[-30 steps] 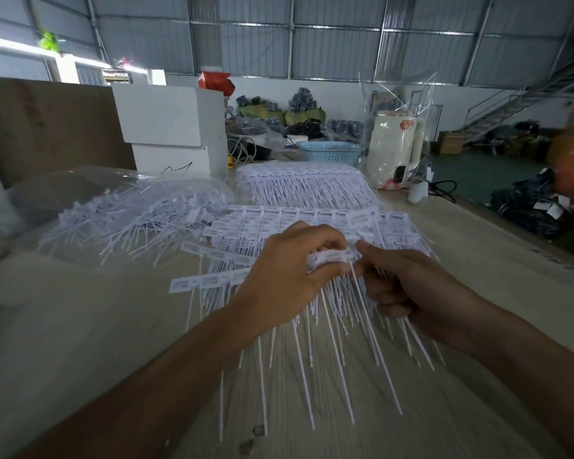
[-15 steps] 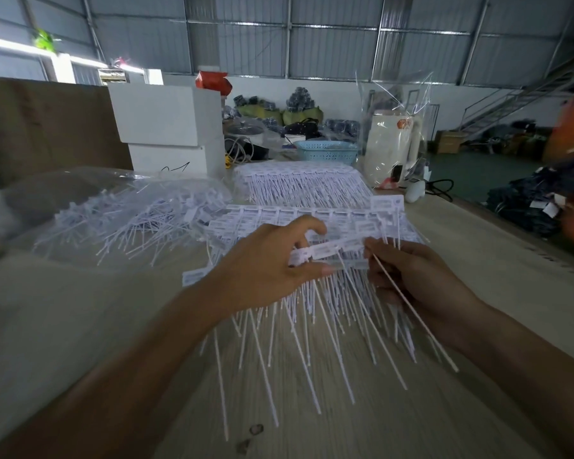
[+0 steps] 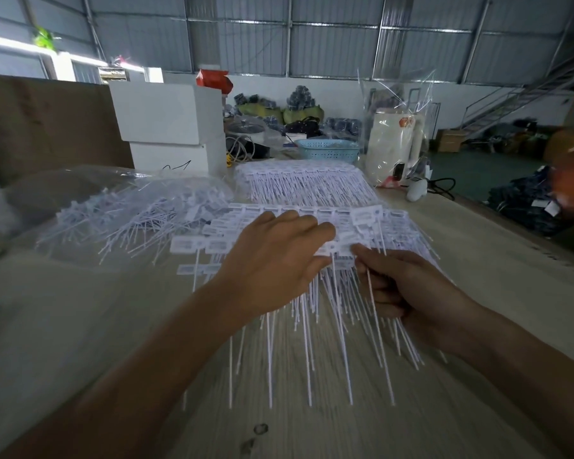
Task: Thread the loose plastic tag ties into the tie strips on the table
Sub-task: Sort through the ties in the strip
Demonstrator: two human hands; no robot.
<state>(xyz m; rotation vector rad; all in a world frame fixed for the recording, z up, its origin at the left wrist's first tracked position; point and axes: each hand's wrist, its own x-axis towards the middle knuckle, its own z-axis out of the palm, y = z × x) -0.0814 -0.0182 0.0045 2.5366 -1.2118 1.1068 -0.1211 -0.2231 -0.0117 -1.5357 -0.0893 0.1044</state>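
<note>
Tie strips [image 3: 312,223] lie fanned in overlapping rows at mid desk [image 3: 477,293], white heads in lines, thin tails pointing toward the viewer. One loose tag tie [image 3: 376,313] stands out w/ its long tail crossing the right hand [image 3: 408,293]; its head end looks to be at the strip edge just beside the left fingertips, but exact spot is hard to tell. A heap of loose ties [image 3: 136,217] sits to the left in a clear plastic bag; a second stack of strips [image 3: 305,183] lies behind the near ones.

Desk is pale wood grain, w/ two dark marks near the front edge. Behind: white foam boxes [image 3: 166,124], a blue basket [image 3: 327,149], a white appliance in clear wrap [image 3: 391,144], a brown board on the left. Room is a warehouse w/ corrugated metal walls, a staircase far right, piles of dark goods on a green floor.

Left hand [image 3: 272,260] palm down over the strips, fingers curled over a strip's heads, thumb tucked under, gripping it. Right hand's fingers curled, pinching the tie's tail. Both forearms enter from the bottom edge.

Strip heads under the left palm are hidden; an orange blur cuts in at the right edge, can't be made out.
</note>
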